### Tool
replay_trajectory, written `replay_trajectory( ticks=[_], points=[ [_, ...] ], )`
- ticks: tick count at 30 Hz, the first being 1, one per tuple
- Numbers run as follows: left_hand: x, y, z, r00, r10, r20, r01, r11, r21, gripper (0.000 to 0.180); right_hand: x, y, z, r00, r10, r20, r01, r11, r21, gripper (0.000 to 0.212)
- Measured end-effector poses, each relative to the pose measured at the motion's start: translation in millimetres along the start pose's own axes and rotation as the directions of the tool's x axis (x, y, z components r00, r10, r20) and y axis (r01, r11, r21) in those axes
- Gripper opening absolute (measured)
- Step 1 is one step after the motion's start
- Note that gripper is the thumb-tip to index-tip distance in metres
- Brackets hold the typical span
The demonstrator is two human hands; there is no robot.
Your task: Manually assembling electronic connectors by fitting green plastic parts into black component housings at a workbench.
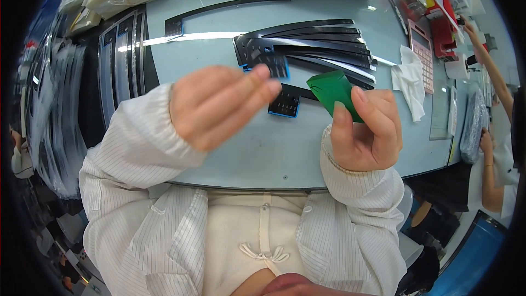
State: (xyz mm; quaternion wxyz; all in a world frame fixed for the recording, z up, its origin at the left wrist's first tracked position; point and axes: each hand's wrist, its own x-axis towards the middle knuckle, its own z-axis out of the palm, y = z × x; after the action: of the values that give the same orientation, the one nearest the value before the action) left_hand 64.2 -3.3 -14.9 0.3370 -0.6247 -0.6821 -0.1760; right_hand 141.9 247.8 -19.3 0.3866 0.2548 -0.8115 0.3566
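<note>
Slightly blurred, my left hand (224,104) is closed in a pinch over the table. Its fingertips meet the corner of a black piece with a blue edge (279,67), and I cannot tell whether they grip it. Between thumb and fingers, my right hand (370,129) holds a flat, glossy green piece (333,90), tilted upward. Behind both hands, several long black strips (323,37) lie fanned out, overlapping at their left ends. A dark strip end with a blue rim (284,104) lies between the hands, its other end running behind the green piece.
One curved black strip (230,6) lies apart at the back. More dark strips (123,49) are at the left, beside hanging clear plastic sleeves (60,104). At the right are a white tissue (410,79) and a pink calculator (422,57). Another person's arm (496,74) reaches in.
</note>
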Motion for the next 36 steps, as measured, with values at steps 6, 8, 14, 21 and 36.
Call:
replay_trajectory(
  ticks=[6,8,14,21,36],
  points=[
    [-13.7,-6.9,20.9,0.98,-0.192,0.058,0.186,0.977,0.103,0.029,2.7,2.6,12.0,1.0,0.009,-0.022,-0.008,0.999,0.051,0.034],
    [-9.1,-4.3,22.8,0.977,-0.208,0.055,0.199,0.971,0.128,0.026,1.8,1.7,11.6,0.999,0.03,-0.02,-0.029,0.998,0.053,0.033],
    [-10.3,17.8,28.3,0.99,-0.067,0.125,0.072,0.997,-0.039,0.021,0.4,8.2,18.9,0.989,0.143,0.05,-0.143,0.99,0.008,0.032],
    [-12.5,29.8,33.7,0.961,-0.12,0.25,0.137,0.989,-0.052,0.017,-7.1,13.5,36.5,0.953,0.215,0.211,-0.221,0.975,0.007,0.033],
    [-11.5,30.2,36.3,0.956,-0.139,0.259,0.167,0.982,-0.088,0.015,-6.8,13.5,33.8,0.956,0.197,0.218,-0.197,0.98,-0.023,0.032]
  ],
)
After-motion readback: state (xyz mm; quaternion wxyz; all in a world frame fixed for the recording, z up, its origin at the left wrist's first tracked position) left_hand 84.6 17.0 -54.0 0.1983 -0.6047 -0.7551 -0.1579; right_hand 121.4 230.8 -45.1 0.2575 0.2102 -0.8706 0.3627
